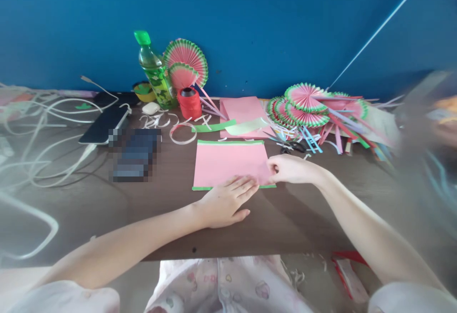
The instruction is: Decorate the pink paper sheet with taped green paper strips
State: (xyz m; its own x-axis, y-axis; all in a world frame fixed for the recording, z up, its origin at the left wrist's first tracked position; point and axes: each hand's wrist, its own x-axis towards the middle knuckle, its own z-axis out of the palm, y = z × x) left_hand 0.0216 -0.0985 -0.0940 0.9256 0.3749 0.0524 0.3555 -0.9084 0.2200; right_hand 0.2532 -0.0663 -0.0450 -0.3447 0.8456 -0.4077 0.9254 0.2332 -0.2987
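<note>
Pink sheet: the green-edged pink sheet (228, 161) lies on the brown counter (221, 244), its lower right part partly covered by fingers.
Left hand (226, 203): open and palm down, fingers laid over the sheet's lower edge, thumb apart on the counter.
Right hand (294, 168): curled at the sheet's right edge, fingertips mostly hidden; I cannot tell whether paper is pinched.
Hard to make out: the dark phone (137, 153) is partly pixelated; the far right is smeared; both sleeves are cut off by the bottom border.
Behind the sheet: a green strip (216, 126) and a second pink sheet (246, 106), partly overlaid by a pale strip.
Near the right hand: scissors (298, 146) with black handles, blades half lost among scraps, beside heaped paper fans (307, 106).
Back left: a green-capped bottle (153, 73) overlaps upright fans (189, 56); a red roll (189, 103) stands before them.
Left side: white cables (53, 108) loop around a black device (103, 125).
Edges: the front edge runs below the left hand; bare counter separates phone and sheet; scissors and fans crowd the room beyond the right wrist.
</note>
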